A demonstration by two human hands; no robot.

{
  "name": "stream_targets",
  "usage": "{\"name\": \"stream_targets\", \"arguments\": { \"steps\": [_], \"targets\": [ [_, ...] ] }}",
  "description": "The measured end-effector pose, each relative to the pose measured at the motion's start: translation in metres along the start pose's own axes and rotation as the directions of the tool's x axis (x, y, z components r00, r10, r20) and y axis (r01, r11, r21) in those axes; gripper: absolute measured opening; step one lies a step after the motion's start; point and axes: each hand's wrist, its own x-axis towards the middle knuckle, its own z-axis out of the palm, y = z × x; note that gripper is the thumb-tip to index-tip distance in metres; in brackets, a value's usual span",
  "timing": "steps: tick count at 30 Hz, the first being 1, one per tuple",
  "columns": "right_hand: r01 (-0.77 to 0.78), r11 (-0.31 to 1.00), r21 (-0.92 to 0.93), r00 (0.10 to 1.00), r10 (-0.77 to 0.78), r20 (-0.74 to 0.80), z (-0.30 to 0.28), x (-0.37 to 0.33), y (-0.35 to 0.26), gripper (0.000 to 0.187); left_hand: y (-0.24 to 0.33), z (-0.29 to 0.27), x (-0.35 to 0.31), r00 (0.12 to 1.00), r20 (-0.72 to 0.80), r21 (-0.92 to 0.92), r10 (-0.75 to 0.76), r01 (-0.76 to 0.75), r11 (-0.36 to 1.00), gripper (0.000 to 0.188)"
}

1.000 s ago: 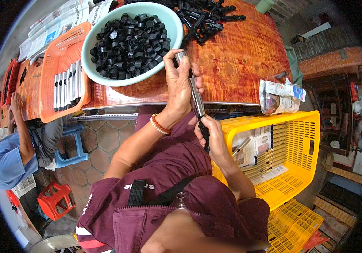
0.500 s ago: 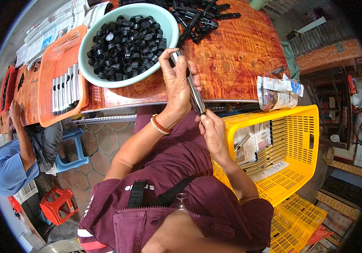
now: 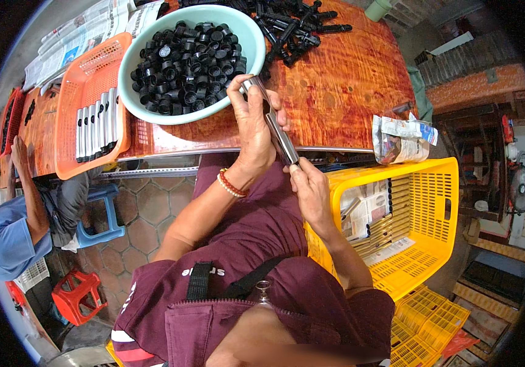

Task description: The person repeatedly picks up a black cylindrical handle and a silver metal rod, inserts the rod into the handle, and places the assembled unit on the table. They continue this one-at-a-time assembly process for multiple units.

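A slim silver metal tube [image 3: 278, 130] is held between both hands above the edge of the wooden table [image 3: 342, 92]. My left hand [image 3: 251, 125] grips its upper part, fingers wrapped near the far end. My right hand [image 3: 310, 191] pinches the lower end, close to my lap. Just beyond the left hand stands a pale green bowl [image 3: 245, 33] filled with several black caps [image 3: 183, 67]. A heap of black plastic parts [image 3: 293, 27] lies behind the bowl.
An orange tray [image 3: 85, 73] with several silver tubes [image 3: 96, 122] sits left of the bowl. A yellow crate [image 3: 415, 238] holding packets stands at my right. A crumpled packet [image 3: 400, 137] rests on the table edge. Another person in blue [image 3: 11, 232] sits at the left by a blue stool [image 3: 100, 214].
The hands and the tube have shifted slightly toward the bowl; the grip on the tube is unchanged.
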Motion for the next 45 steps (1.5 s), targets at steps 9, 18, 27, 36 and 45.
{"name": "stream_targets", "arguments": {
  "steps": [9,18,27,36,45],
  "targets": [
    [-0.075,0.961,0.267,0.991,0.042,0.127,-0.005,0.003,-0.02,0.026,0.011,0.005,0.003,0.998,0.039,-0.02,0.051,-0.051,0.999,0.027],
    [0.128,0.989,-0.074,0.988,-0.133,-0.08,0.003,0.004,0.0,0.026,0.001,0.003,0.0,0.997,0.032,0.008,0.067,-0.067,0.998,0.027],
    [0.259,0.959,0.111,0.963,-0.266,0.05,-0.025,0.001,-0.026,0.045,0.022,-0.003,0.014,0.999,-0.004,-0.157,0.039,-0.039,0.987,0.023],
    [0.403,0.871,0.28,0.885,-0.294,-0.361,-0.009,-0.015,-0.028,0.049,0.006,-0.006,0.025,0.991,0.01,-0.332,-0.135,0.131,0.934,0.022],
    [0.548,0.818,0.172,0.774,-0.419,-0.475,-0.013,0.008,-0.03,0.045,-0.004,0.001,0.022,0.985,-0.04,-0.311,-0.169,0.148,0.939,0.021]
  ]
}}
